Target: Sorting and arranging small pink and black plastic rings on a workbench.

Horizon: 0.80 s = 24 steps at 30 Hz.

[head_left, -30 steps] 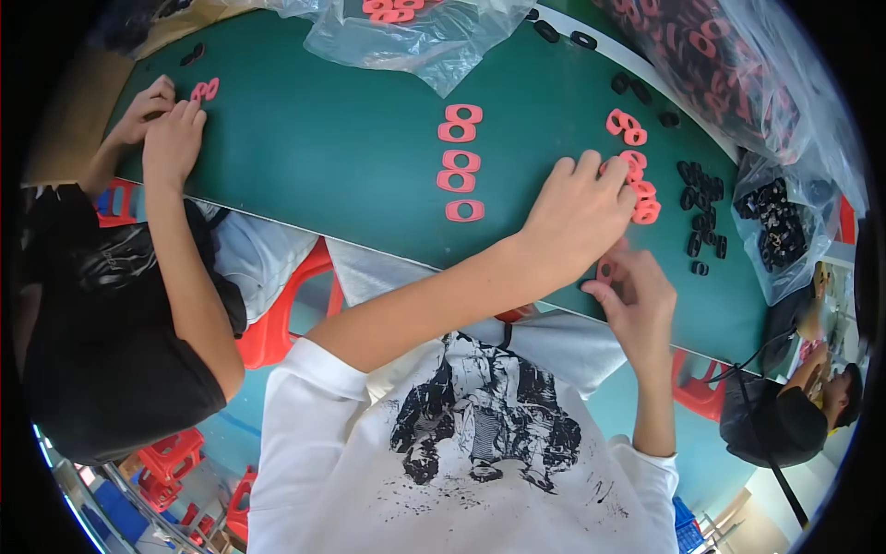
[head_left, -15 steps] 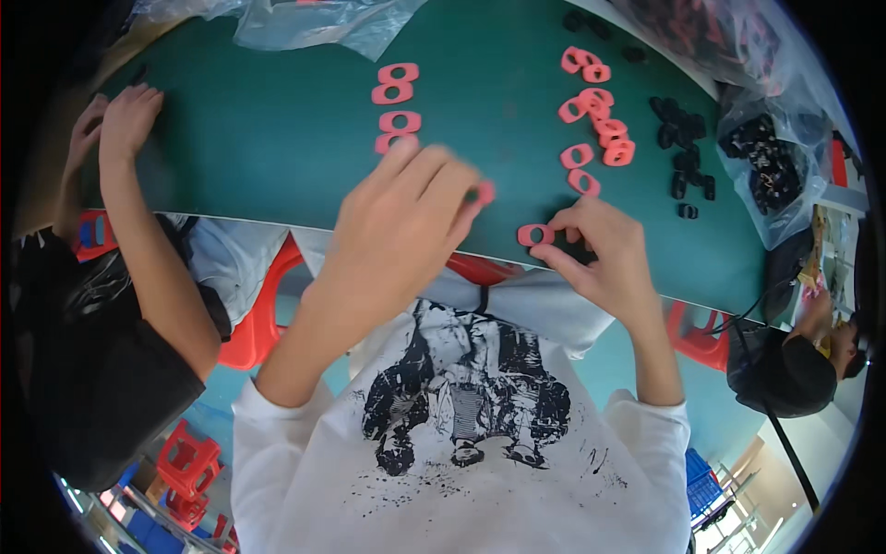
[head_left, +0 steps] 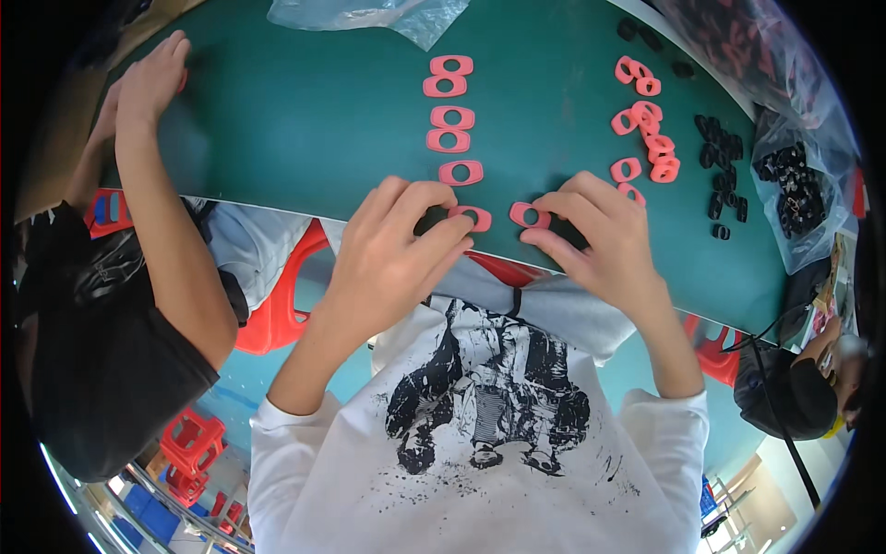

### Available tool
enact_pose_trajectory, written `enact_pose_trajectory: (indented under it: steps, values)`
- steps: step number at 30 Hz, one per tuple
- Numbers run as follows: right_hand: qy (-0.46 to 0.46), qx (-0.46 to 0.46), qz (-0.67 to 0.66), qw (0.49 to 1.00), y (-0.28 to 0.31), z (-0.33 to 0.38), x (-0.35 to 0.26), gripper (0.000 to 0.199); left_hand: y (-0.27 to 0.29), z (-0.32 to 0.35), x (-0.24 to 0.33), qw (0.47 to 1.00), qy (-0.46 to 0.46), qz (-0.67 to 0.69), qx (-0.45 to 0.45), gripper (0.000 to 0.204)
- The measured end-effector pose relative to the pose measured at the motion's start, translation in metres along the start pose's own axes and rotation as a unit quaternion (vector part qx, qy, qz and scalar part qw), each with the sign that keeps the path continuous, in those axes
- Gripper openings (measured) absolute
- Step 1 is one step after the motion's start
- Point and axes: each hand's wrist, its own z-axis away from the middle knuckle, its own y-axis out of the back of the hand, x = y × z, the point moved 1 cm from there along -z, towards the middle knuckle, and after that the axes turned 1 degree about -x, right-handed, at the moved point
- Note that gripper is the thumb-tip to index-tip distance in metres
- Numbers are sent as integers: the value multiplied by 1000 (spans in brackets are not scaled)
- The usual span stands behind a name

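- Far left: a co-worker's hands [head_left: 155, 78] meet over the table [head_left: 305, 120], a bit of pink showing beside the fingers; their grip is unclear.
- Along the top edge: a clear plastic bag [head_left: 378, 17], partly out of view.
- Left hand [head_left: 397, 235]: thumb and fingertips are bent in to a narrow gap, pinching the left end of a pink ring [head_left: 484, 220] near the table's front edge.
- Beyond that ring: a column of five pink rings [head_left: 469, 118], two touching pairs and a single.
- Right hand [head_left: 600, 235]: thumb and forefinger, a little apart, pinch the right end of another pink ring [head_left: 517, 212], just beside the first, not touching it.
- Further right: loose pink rings [head_left: 661, 145], some overlapping.
- Next: small black parts [head_left: 712, 129] in clusters.
- Far right: a clear bag of black parts [head_left: 796, 189].
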Motion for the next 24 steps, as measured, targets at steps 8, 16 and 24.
enact_pose_trajectory:
  steps: [8, 16, 24]
  values:
    - [8, 35, -14, 999, -6, -18, 5, 28, 14, -3, -1, 995, -42, 0, -94, 24]
    - [-14, 52, 5, 999, -6, -55, 26, 23, -1, -3, -2, 1000, -20, -5, 9, 21]
    - [-9, 118, -22, 993, 1, -75, 39, 29, -9, -16, 8, 995, 38, -88, 41, 69]
